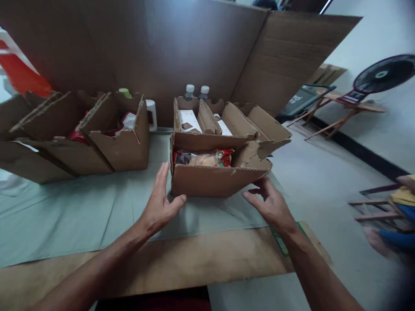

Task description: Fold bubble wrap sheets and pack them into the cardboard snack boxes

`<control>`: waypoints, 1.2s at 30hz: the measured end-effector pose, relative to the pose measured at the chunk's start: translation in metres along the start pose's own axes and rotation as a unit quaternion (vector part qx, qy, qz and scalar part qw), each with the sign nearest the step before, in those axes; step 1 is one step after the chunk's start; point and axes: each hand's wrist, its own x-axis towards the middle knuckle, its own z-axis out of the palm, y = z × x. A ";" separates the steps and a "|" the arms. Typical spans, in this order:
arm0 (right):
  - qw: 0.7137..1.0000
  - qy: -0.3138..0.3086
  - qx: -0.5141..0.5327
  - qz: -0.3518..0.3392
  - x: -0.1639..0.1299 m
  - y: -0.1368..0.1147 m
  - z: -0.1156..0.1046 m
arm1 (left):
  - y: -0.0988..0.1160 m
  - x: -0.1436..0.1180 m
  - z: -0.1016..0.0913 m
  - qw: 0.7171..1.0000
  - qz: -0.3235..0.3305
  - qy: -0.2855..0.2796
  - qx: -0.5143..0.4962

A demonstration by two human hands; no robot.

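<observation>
An open cardboard box [207, 181] stands lengthwise before me on the green cloth. Inside it lie plastic-wrapped food packets [204, 159], one with a red printed end. My left hand [162, 207] is open beside the box's left end, thumb and fingers apart; whether a fingertip touches the cardboard I cannot tell. At the right end, my right hand [270, 203] is also open, its thumb apart from the fingers. Those fingertips are close to the lower right corner and partly hidden by it. Neither hand holds anything.
Behind are more cardboard boxes [207, 114] with white cartons [189, 121], and two capped bottles [189, 91]. Several boxes [119, 151] stand at left, near a white-handled container [151, 114]. A tall cardboard panel [129, 52] closes the back. Right are a fan [382, 75] and a person's blurred leg [398, 237].
</observation>
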 end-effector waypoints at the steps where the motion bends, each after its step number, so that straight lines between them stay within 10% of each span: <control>1: 1.000 -0.007 0.013 0.011 0.000 -0.001 0.008 | -0.001 0.002 0.006 1.000 -0.014 -0.008 -0.025; 6: 0.999 0.009 -0.011 0.046 -0.037 -0.024 0.022 | 0.008 -0.028 0.004 0.994 -0.041 -0.004 -0.097; 11: 1.000 -0.012 -0.004 -0.025 -0.083 -0.074 0.055 | 0.009 -0.103 -0.058 0.989 -0.128 0.052 -0.061; 14: 0.996 -0.040 0.044 -0.062 -0.062 -0.100 0.076 | 0.018 -0.088 -0.089 0.985 -0.107 0.125 -0.056; 18: 0.997 0.039 0.063 -0.009 -0.036 -0.098 0.069 | 0.035 -0.039 -0.074 0.991 -0.032 0.111 -0.067; 22: 0.991 0.131 0.038 0.001 -0.072 -0.079 0.055 | 0.037 -0.069 -0.048 0.997 -0.006 0.032 -0.064; 26: 0.998 0.041 0.029 -0.040 -0.099 -0.090 0.086 | 0.023 -0.116 -0.078 0.990 -0.076 0.106 -0.050; 30: 0.994 0.009 0.085 -0.064 -0.074 -0.114 0.111 | 0.027 -0.097 -0.110 0.982 -0.049 0.179 -0.048; 36: 0.993 0.110 0.049 0.006 -0.100 -0.085 0.077 | 0.033 -0.092 -0.065 0.993 -0.023 0.105 -0.055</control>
